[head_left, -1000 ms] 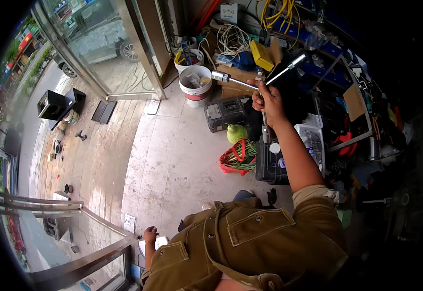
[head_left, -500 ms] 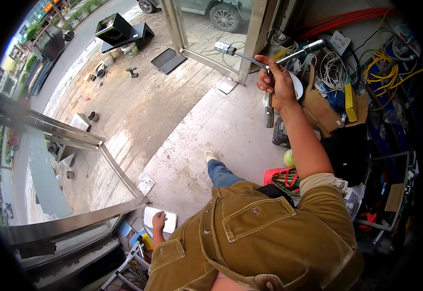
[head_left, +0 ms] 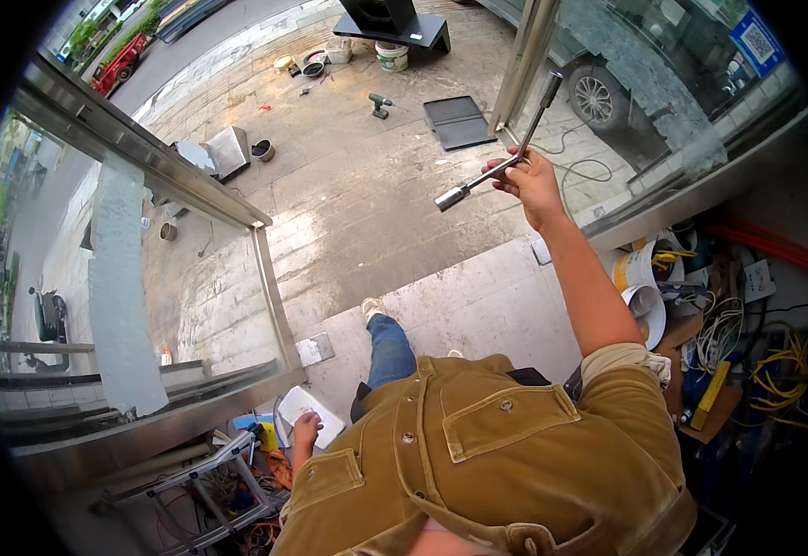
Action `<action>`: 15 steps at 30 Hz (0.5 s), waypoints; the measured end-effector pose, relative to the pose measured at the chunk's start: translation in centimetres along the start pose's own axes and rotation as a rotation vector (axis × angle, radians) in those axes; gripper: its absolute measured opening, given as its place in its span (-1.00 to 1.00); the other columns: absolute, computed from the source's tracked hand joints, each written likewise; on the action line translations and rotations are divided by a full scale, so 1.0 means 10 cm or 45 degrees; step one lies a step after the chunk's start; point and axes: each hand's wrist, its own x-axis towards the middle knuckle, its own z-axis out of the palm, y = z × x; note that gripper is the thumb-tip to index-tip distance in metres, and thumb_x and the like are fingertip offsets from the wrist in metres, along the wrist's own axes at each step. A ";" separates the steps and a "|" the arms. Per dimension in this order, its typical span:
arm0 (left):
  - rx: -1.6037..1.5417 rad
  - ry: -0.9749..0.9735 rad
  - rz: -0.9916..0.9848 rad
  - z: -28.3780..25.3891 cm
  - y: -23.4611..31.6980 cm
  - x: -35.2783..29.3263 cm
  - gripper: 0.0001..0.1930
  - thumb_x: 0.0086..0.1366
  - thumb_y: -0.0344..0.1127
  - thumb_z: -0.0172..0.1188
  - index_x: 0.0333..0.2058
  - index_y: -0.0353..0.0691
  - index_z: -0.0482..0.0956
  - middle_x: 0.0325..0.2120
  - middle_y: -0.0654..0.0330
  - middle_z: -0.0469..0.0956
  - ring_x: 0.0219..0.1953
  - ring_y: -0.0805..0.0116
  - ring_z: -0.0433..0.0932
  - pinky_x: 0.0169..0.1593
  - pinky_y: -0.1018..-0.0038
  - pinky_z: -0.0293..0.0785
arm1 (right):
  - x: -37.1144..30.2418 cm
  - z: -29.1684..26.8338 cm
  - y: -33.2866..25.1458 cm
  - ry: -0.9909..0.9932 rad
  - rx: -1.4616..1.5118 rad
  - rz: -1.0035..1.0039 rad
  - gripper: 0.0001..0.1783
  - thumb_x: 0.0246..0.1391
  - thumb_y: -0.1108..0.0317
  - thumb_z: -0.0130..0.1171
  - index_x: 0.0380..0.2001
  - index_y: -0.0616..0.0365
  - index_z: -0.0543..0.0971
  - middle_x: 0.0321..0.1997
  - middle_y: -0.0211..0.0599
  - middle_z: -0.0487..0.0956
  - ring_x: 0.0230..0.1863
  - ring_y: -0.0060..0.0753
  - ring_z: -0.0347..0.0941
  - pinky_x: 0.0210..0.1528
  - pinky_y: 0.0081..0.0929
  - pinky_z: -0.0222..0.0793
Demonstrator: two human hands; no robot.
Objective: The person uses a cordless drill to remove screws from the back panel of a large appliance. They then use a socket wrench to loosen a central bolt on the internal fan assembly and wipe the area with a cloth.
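Fingers of the left hand (head_left: 306, 429) curl in front of a white panel (head_left: 330, 422); whether they grip anything, I cannot tell. Farther out, the right hand (head_left: 537, 190) holds a metal socket wrench (head_left: 476, 183) around its middle, partly hiding it. The view has swung outward, suggesting the body turned; the wrench now shows against paving (head_left: 367, 222), a drill (head_left: 379, 105) beyond. The top edge crops a black box (head_left: 390, 26).

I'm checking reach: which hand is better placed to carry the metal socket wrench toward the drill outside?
Probably the right hand: it grips the socket wrench and extends forward, nearer the drill in view. The left hand is low beside the jacket, with nothing visibly held.
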 end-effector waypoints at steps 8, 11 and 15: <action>0.142 0.020 -0.104 -0.45 1.50 1.79 -0.78 0.18 -0.35 0.10 -0.31 -0.42 0.53 -0.55 0.11 0.54 -0.52 0.34 0.56 -0.51 0.48 0.44 | 1.82 0.54 0.73 0.050 -0.688 0.146 -0.76 -0.08 0.59 0.04 -0.28 0.26 0.34 -0.44 -0.15 0.55 -0.46 -0.38 0.58 -0.70 -0.60 0.33; 0.044 0.082 0.127 -0.82 2.18 2.82 -0.79 0.18 -0.36 0.10 -0.30 -0.42 0.52 -0.54 0.14 0.53 -0.53 0.38 0.54 -0.46 0.49 0.44 | 2.39 0.55 0.85 0.041 -0.916 0.254 -0.79 -0.21 0.47 0.22 -0.44 0.20 0.44 -0.53 -0.26 0.55 -0.49 -0.41 0.56 -0.64 -0.50 0.34; -0.137 0.137 0.271 -0.77 3.90 3.52 -0.72 0.17 -0.34 0.10 -0.20 -0.44 0.49 -0.45 0.10 0.56 -0.46 0.41 0.55 -0.34 0.52 0.47 | 3.02 0.60 0.88 0.220 -1.550 0.094 -0.75 -0.32 0.30 0.33 -0.54 0.14 0.50 -0.55 -0.30 0.54 -0.48 -0.35 0.52 -0.48 -0.39 0.35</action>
